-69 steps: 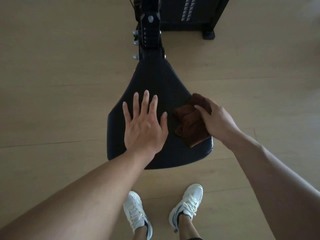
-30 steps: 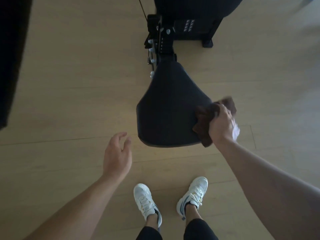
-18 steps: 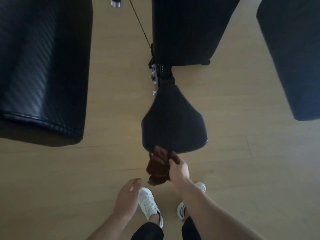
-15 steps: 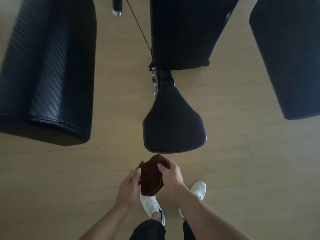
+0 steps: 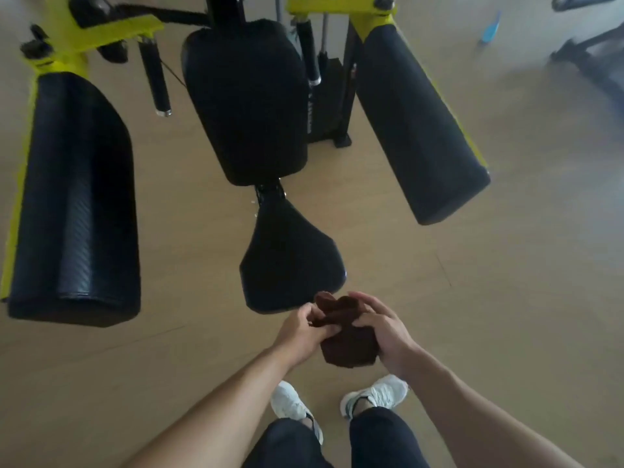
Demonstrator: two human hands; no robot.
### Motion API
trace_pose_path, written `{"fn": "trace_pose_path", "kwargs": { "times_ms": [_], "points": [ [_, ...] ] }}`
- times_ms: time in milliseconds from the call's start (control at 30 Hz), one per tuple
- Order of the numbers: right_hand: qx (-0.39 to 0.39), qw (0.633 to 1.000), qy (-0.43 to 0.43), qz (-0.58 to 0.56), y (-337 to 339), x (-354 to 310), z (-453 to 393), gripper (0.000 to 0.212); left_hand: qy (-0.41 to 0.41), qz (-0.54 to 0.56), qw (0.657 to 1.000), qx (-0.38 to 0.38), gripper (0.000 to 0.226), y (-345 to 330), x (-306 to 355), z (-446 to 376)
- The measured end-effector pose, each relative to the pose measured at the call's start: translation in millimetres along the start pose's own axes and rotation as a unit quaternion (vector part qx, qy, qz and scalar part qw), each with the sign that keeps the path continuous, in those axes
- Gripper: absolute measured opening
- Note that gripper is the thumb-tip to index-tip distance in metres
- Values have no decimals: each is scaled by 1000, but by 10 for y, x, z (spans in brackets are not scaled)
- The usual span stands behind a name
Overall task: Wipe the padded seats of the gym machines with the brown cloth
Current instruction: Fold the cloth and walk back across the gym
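Observation:
The brown cloth (image 5: 347, 342) is bunched between both hands, in the air just in front of the black padded seat (image 5: 290, 255). My left hand (image 5: 300, 331) pinches the cloth's left edge. My right hand (image 5: 385, 329) grips it from the right, fingers curled over the top. Neither hand touches the seat. Behind the seat stands the black back pad (image 5: 246, 103). Two long black arm pads hang at either side, the left arm pad (image 5: 74, 204) and the right arm pad (image 5: 418, 126).
The machine has a yellow frame (image 5: 101, 32) and black handles (image 5: 155, 76) at the back. My white shoes (image 5: 374, 393) stand on the wooden floor (image 5: 506, 315) close to the seat. Another dark machine base (image 5: 591, 59) and a blue object (image 5: 489, 28) lie at the far right.
My right hand lifted the cloth off the seat and drew it back. My left hand left the seat and took hold of the cloth too. The view rose and shows the whole machine.

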State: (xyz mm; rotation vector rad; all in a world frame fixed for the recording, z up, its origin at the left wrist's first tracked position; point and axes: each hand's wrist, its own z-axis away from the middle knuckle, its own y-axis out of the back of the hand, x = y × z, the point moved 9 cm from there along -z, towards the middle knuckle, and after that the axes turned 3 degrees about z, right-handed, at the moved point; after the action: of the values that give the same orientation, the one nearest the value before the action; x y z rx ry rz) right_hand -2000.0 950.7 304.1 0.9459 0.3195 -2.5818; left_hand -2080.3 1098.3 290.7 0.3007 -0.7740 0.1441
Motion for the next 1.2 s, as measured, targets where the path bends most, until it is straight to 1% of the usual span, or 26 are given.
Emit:
{"fn": "trace_pose_path", "kwargs": {
  "times_ms": [100,167,233,333,467,500,567,633,667,733,767,800,867,900,967,1033,1133,1200],
  "points": [
    [39,999,2,-11,521,-116,77,50,-6,-47,998,-39,22,-495,292,25],
    [52,998,-5,-18,862,-130,104,51,13,-61,996,-69,20,-853,449,24],
    [58,998,-5,-31,1186,-167,108,52,6,-96,991,-89,22,-1181,669,10],
    [44,999,5,-24,1636,-247,96,48,-36,-153,985,-72,24,-1563,1094,-17],
    [-5,996,10,87,2184,-356,115,35,-70,-187,977,-75,23,-2083,1657,-30],
    [-12,995,7,102,2327,-375,126,36,-77,-189,976,-77,22,-2212,1799,-43],
    [-18,989,13,145,2647,-423,103,45,-95,-190,974,-83,21,-2451,2085,-76],
    [-8,973,39,229,2978,-522,68,50,-107,-187,971,-104,20,-2706,2324,-111],
    [-1,957,52,287,3131,-573,44,48,-111,-190,968,-123,19,-2843,2437,-118],
    [-1,923,66,379,3383,-654,-3,43,-116,-188,961,-166,20,-3119,2641,-129],
    [-5,911,68,406,3501,-661,-36,43,-115,-172,961,-186,19,-3244,2747,-141],
    [-6,904,63,424,3623,-671,-60,40,-113,-142,962,-205,17,-3359,2857,-170],
    [25,907,48,418,3937,-718,-87,20,-112,-88,962,-232,15,-3551,3088,-269],
    [47,914,41,401,4117,-761,-97,12,-116,-79,962,-233,14,-3620,3204,-353],
    [84,924,26,373,4483,-875,-120,16,-125,-72,967,-212,12,-3717,3409,-567],
    [120,924,18,362,4840,-1029,-189,23,-130,-77,976,-156,17,-3754,3568,-855],
    [179,921,11,345,5352,-1371,-335,22,-131,-130,981,-51,25,-3764,3771,-1318],
    [208,913,6,351,5631,-1633,-472,27,-114,-156,981,-30,28,-3855,3840,-1618]
  ]
}}
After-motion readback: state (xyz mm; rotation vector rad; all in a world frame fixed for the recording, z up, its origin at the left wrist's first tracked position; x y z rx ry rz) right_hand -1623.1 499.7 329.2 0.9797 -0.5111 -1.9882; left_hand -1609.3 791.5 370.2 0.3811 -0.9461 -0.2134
